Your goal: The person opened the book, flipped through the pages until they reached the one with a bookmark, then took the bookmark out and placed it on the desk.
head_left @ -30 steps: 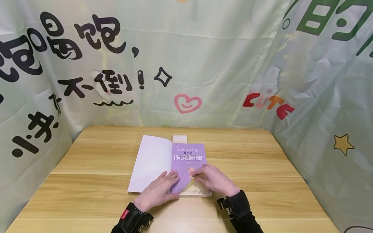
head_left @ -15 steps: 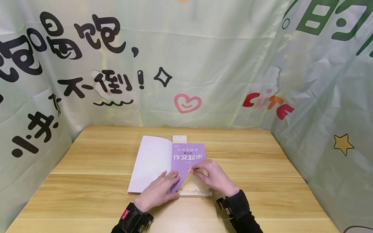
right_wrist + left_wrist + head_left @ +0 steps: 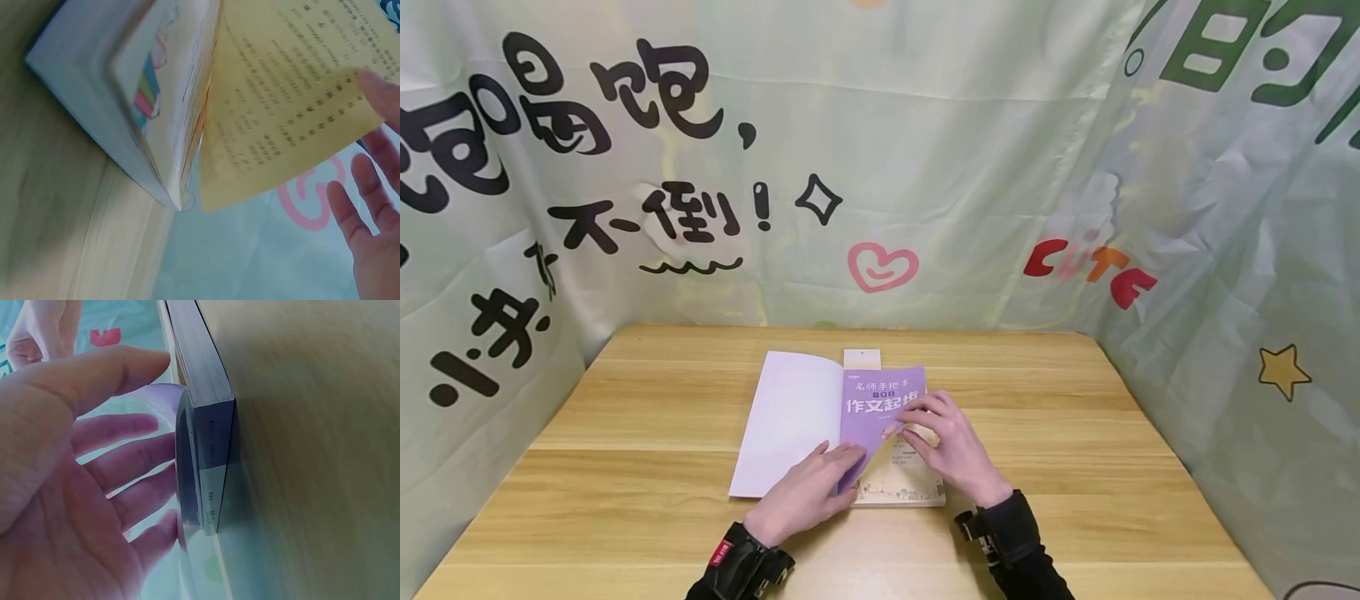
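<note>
Across the lower frame, pale wood desk (image 3: 640,467). On it, at lower centre, open paperback book (image 3: 816,400), likely light. Resting the left grip (image 3: 808,492), loose and straight-fingered, at the book's lower middle. With right grip (image 3: 951,442), pinching the lifted purple title page (image 3: 863,427). Probably thin, supple, easily creased; best held gently near its outer edge.

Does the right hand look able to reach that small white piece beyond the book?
Probably yes: nothing covers the part of the white piece that shows past the book. But the right hand pinches the purple page, so it would likely need to let go first.
</note>
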Motion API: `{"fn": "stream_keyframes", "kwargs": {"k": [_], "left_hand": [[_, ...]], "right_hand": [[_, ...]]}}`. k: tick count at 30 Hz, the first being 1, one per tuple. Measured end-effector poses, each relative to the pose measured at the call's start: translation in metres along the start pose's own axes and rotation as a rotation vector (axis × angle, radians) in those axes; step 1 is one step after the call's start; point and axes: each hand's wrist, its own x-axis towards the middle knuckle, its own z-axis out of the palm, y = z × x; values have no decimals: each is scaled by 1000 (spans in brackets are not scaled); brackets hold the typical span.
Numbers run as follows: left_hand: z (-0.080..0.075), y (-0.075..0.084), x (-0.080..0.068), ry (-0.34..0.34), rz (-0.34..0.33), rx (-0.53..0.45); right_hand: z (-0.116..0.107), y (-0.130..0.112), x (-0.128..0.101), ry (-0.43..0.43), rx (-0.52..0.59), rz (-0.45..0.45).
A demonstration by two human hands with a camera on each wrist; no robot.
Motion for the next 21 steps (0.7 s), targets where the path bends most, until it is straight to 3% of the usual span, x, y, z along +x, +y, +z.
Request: {"fn": "stream_keyframes", "kwargs": {"k": [9, 15, 21], "left_hand": [[1, -2, 1, 67, 43, -25], [1, -1, 2, 110, 65, 3], [-2, 1, 3, 136, 40, -77]], "right_hand": [[6, -2, 0, 53, 84, 44], [10, -6, 0, -5, 93, 85], [16, -9, 1, -60, 123, 134]]}}
